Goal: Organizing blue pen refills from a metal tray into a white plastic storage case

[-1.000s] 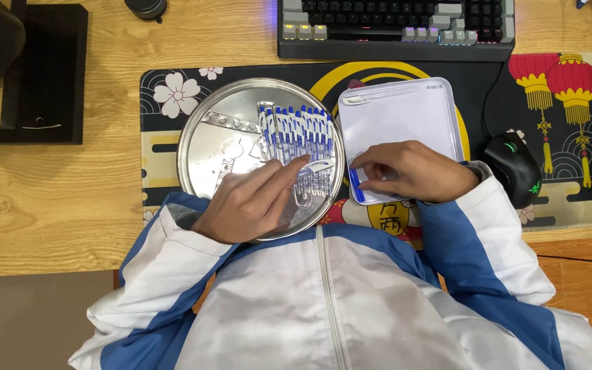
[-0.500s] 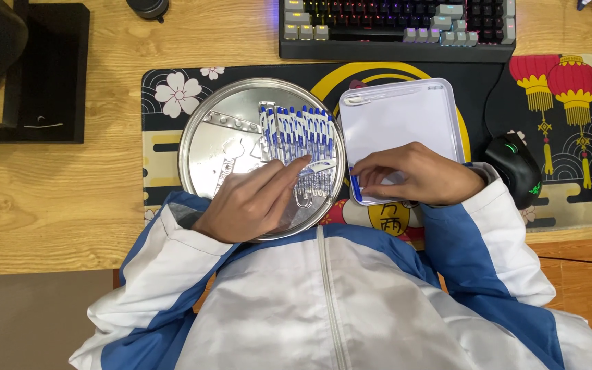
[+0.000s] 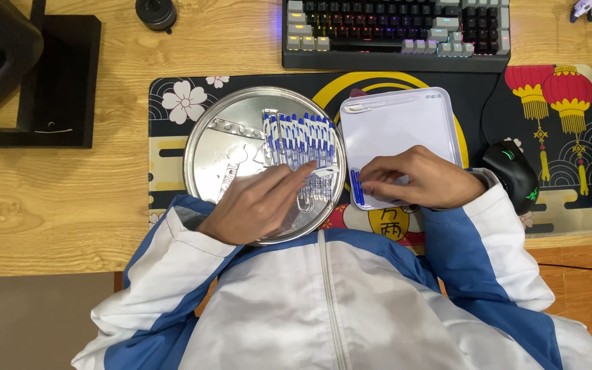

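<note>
Blue-white packets [image 3: 299, 140] — long axes near-vertical

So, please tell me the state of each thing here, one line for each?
Left hand: on the round tray, fingers on a blue-white piece.
Right hand: on the white tray, fingers by a blue piece.
Round tray: holds a row of blue-white pieces.
White tray: nearly bare.
Keyboard: backlit.
Mouse: untouched.

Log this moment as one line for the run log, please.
left hand: on round metal tray, fingertips at blue-white pens | right hand: placing a blue pen in white rectangular tray | surface: desk mat
</note>
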